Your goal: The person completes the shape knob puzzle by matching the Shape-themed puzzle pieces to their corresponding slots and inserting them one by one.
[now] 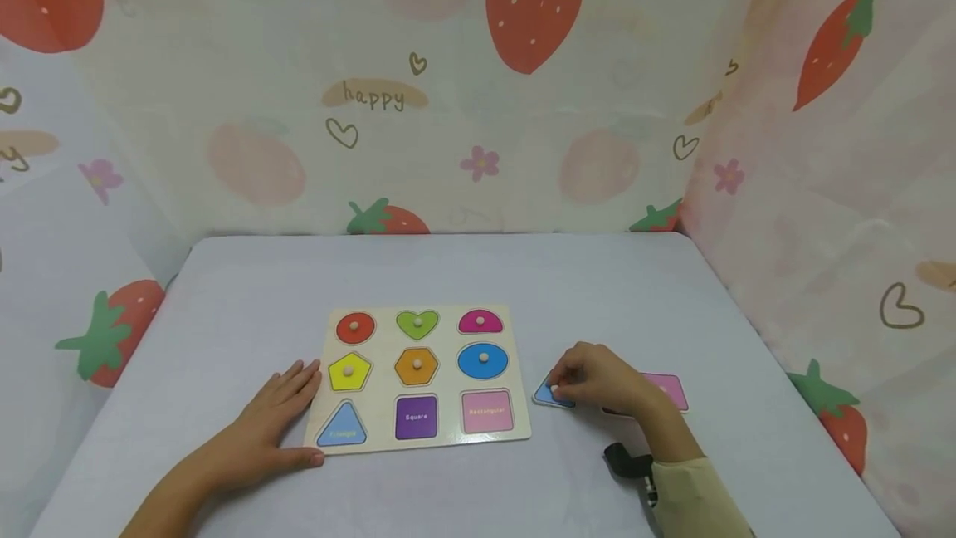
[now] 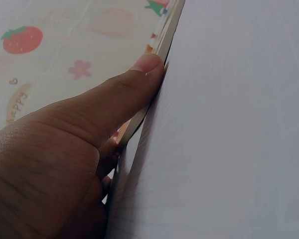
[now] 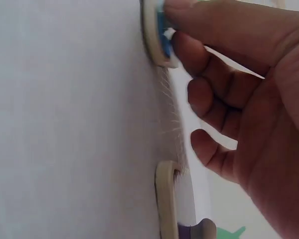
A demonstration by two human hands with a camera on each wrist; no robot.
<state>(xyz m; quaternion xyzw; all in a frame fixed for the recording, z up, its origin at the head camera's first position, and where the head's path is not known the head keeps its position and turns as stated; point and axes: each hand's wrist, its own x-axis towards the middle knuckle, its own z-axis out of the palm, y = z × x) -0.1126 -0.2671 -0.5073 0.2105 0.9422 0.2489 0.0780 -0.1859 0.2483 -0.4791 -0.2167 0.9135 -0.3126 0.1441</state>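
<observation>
With the fingers of my right hand (image 1: 601, 376) I pinch the triangle (image 1: 545, 394) by its knob, just right of the board (image 1: 384, 339) and apart from it; I cannot tell whether it rests on the counter (image 1: 463, 272) or hangs slightly above. My left hand (image 1: 257, 430) is spread wide at the board's left edge, thumb against the lower corner, the other fingers farther up that side. Along the board's bottom row I can read one white word per recess: "Triangle" in the blue recess (image 1: 343, 424), "Square" in the purple recess (image 1: 416, 428) and "Rectangular" in the pink recess (image 1: 487, 423). Above these sit the knobbed circle (image 1: 354, 328), heart (image 1: 417, 324), half-circle (image 1: 480, 322), pentagon (image 1: 349, 371), hexagon (image 1: 416, 366) and oval (image 1: 483, 361). A pink piece (image 1: 674, 389) lies right of my hand, partly hidden behind it; my right wrist view also shows part of a purple piece (image 3: 185, 232). On the strawberry-printed cloth (image 1: 448, 40) behind the counter I read "happy", and at far left a cut-off word ends in "y".
</observation>
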